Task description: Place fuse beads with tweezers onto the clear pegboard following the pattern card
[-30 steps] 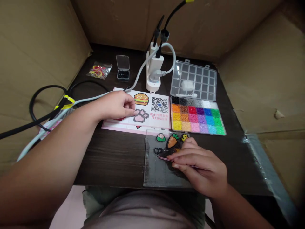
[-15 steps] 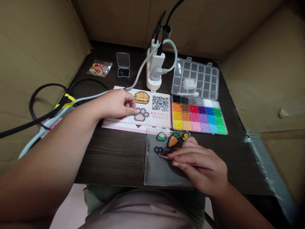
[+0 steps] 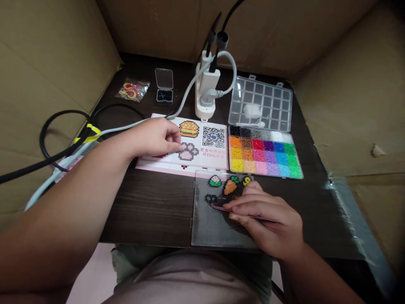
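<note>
In sectioned case [image 3: 265, 153]: coloured beads [image 3: 257, 145] | right hand [image 3: 268, 217] gripping tweezers [image 3: 223, 208] | left hand [image 3: 158, 138] loosely curled

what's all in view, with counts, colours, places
pegboard: 1, clear, front centre
bead designs: 4+, mixed colours, on pegboard
tweezers: 1, pink, above pegboard
pattern sheets: 2+, white and pink, centre
bead box: 1, multicoloured, right
open lid: 1, clear, behind box
small items: 2, white, in lid
small case: 1, clear, black contents, back left
bag: 1, clear, red-yellow contents, back left
power strip: 1, white, back centre
cables: several, black/white, back, left
table: 1, dark brown, beneath
cardboard walls: 3, brown, around table
clothed lap: 1, green, bottom
left hand: 1, bare, at pattern sheets
right hand: 1, bare, over pegboard
</note>
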